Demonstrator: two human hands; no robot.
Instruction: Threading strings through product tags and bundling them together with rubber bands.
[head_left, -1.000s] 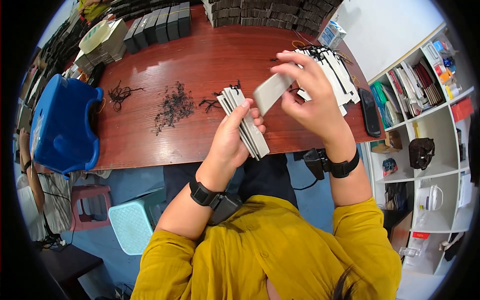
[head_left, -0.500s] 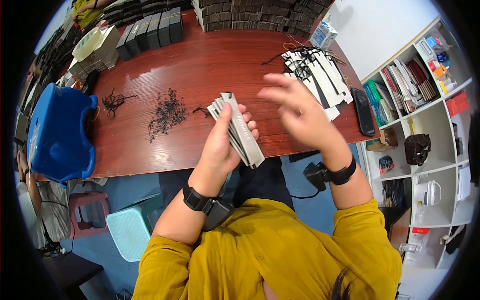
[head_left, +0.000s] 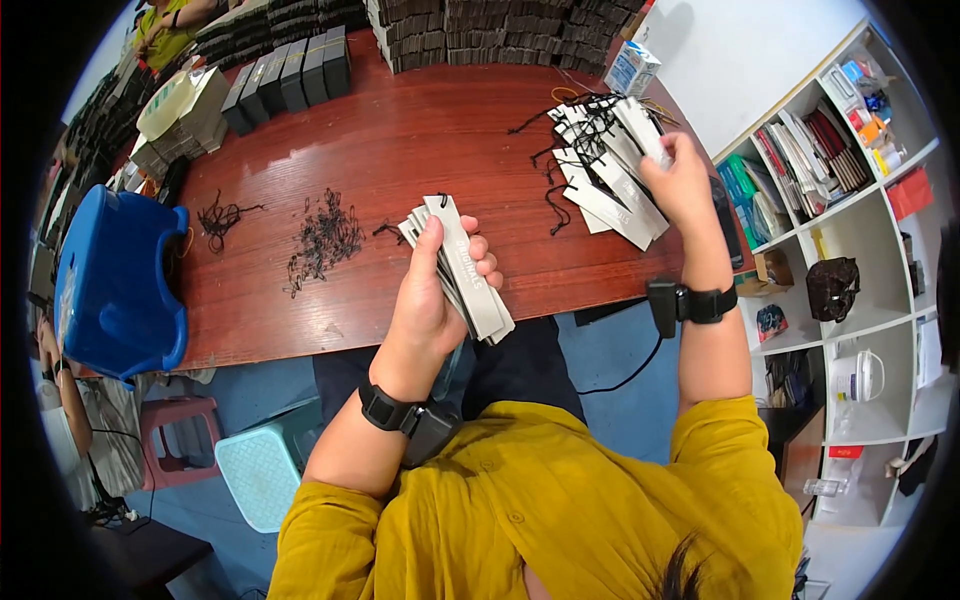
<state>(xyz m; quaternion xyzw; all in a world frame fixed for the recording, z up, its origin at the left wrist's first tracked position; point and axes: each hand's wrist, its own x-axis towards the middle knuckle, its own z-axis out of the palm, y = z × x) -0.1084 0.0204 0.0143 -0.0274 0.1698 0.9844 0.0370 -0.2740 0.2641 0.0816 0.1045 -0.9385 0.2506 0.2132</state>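
My left hand (head_left: 422,292) is closed around a stack of long, pale grey hang tags (head_left: 474,285), held tilted over the table's front edge. A black string loop shows at the top end of the uppermost tag. Over the right side of the table, my right hand (head_left: 686,186) pinches a pale hang tag (head_left: 638,127) by its near end. That tag lies along the right side of a fanned pile of hang tags (head_left: 612,205) with tangled black strings. Whether it is lifted off the pile, I cannot tell.
Loose black strings (head_left: 328,240) and a dark tangle (head_left: 225,218) lie on the reddish table (head_left: 430,120). A blue stool (head_left: 120,280) stands at left. Dark boxes (head_left: 292,78) and stacked bundles (head_left: 500,35) line the back. A phone (head_left: 728,215) lies beyond my right wrist; shelves (head_left: 870,270) stand at right.
My right hand has moved right and away from me, from open above the table to gripping a tag at the pile. More tags now lie at the pile's near left side.
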